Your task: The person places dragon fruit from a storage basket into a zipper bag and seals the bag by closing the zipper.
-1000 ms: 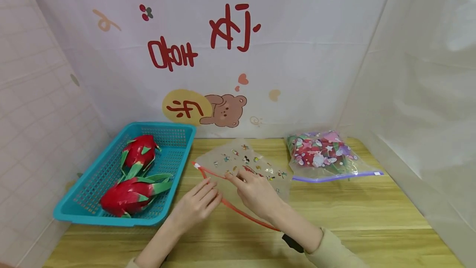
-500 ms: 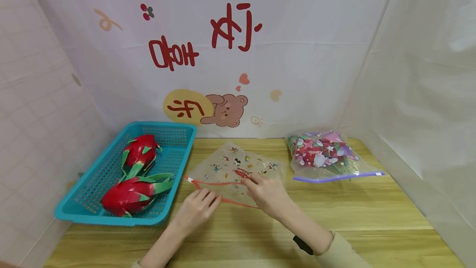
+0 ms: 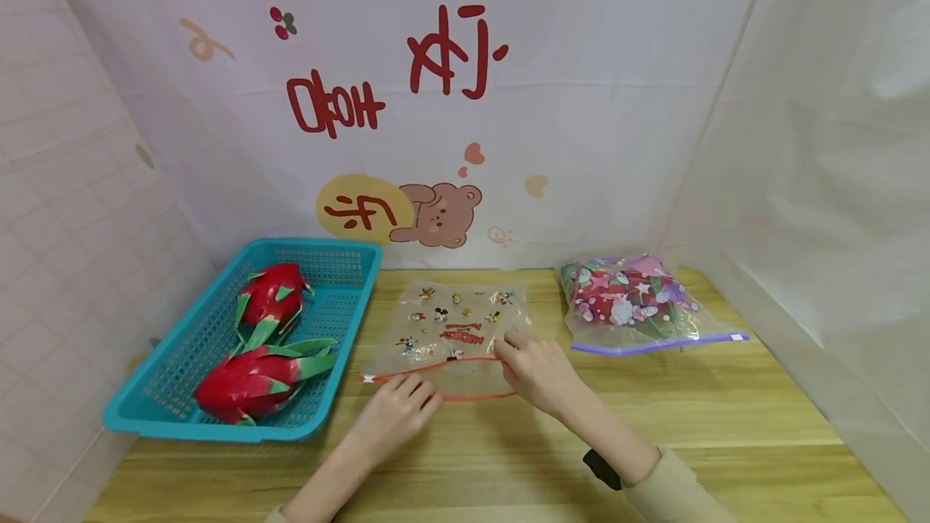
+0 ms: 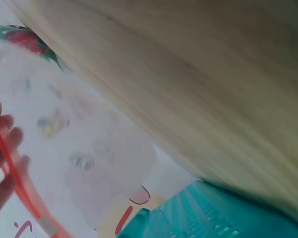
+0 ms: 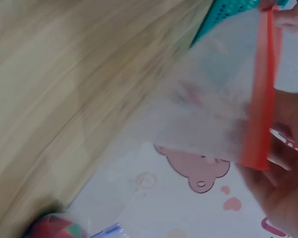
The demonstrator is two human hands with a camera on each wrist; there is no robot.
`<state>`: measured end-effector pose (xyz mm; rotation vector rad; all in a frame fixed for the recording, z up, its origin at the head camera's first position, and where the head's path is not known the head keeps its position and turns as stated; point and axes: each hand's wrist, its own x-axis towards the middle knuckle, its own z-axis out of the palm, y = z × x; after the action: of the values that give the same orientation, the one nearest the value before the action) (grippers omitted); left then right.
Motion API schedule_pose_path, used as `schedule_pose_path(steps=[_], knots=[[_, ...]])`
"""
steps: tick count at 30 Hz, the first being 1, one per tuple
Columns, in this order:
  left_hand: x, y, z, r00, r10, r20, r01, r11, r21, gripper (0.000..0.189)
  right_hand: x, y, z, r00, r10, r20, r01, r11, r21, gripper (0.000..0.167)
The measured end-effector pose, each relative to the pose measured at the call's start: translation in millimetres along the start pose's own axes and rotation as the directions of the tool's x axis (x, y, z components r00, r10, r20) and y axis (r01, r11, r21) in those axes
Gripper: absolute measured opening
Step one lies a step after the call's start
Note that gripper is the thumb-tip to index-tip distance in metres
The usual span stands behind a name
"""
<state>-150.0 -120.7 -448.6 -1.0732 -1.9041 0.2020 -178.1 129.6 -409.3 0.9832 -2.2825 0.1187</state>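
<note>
A clear zip bag (image 3: 429, 329) with cartoon prints and a red zip edge (image 3: 472, 399) lies out over the table, its mouth facing me and slightly parted. My left hand (image 3: 400, 412) pinches the red edge left of its middle, right of the white slider (image 3: 368, 378). At the mouth's right end, my right hand (image 3: 539, 371) grips the bag. In the left wrist view, left-hand fingers (image 4: 7, 144) lie along the red strip. The right wrist view has the right hand (image 5: 283, 163) holding the strip's end, partly hidden behind it.
A teal basket (image 3: 131, 394) at left holds two red dragon fruits (image 3: 250, 384) with green scales. Back right lies a purple-edged zip bag (image 3: 625, 301) filled with red and green contents. Printed cloth walls (image 3: 581, 119) stand behind and beside the wooden table (image 3: 690, 434).
The bag has turned from slanted to nearly square with me and come lower and flatter. My right hand has moved right, drawing the mouth wider sideways; the slider end has come nearer.
</note>
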Motion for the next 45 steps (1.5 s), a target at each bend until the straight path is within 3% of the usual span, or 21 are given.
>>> schedule_pose_path(steps=[4,9,15,18,27,34,38,45], knots=[[0.3,4.6,0.1,0.992,-0.019,0.127,0.022,0.999,-0.025,0.047,4.9,7.1,4.2,0.981,-0.013,-0.192,0.01,1.0,-0.018,0.007],[1.1,7.7,0.8,0.963,-0.034,0.266,0.041,0.999,-0.02,0.023,11.9,9.3,2.2,0.936,0.02,-0.35,-0.033,0.999,-0.031,0.006],[3.6,11.6,3.7,0.946,-0.011,0.323,0.014,1.0,-0.009,0.02,22.0,9.1,-4.7,0.86,0.042,-0.509,-0.081,0.995,-0.055,0.015],[4.8,12.1,5.5,0.944,0.005,0.329,-0.002,1.0,-0.008,0.023,24.8,8.0,-7.9,0.842,0.066,-0.535,-0.096,0.995,-0.029,0.017],[9.1,1.2,10.2,0.953,-0.027,0.302,0.031,0.999,-0.008,0.032,22.4,3.4,-8.4,0.9,0.153,-0.408,-0.173,0.985,-0.012,0.006],[9.0,-1.6,11.3,0.952,-0.027,0.303,0.043,0.998,-0.046,0.026,20.6,2.3,-5.7,0.931,0.146,-0.334,-0.163,0.986,-0.022,0.034],[8.6,-0.4,10.7,0.941,-0.039,0.335,0.057,0.997,-0.046,0.026,22.7,2.9,-13.0,0.939,0.172,-0.297,-0.175,0.984,0.018,0.029],[10.9,2.9,10.0,0.908,-0.095,0.408,0.134,0.989,-0.069,0.019,27.3,2.1,-22.9,0.956,0.171,-0.238,-0.17,0.985,0.024,0.029]])
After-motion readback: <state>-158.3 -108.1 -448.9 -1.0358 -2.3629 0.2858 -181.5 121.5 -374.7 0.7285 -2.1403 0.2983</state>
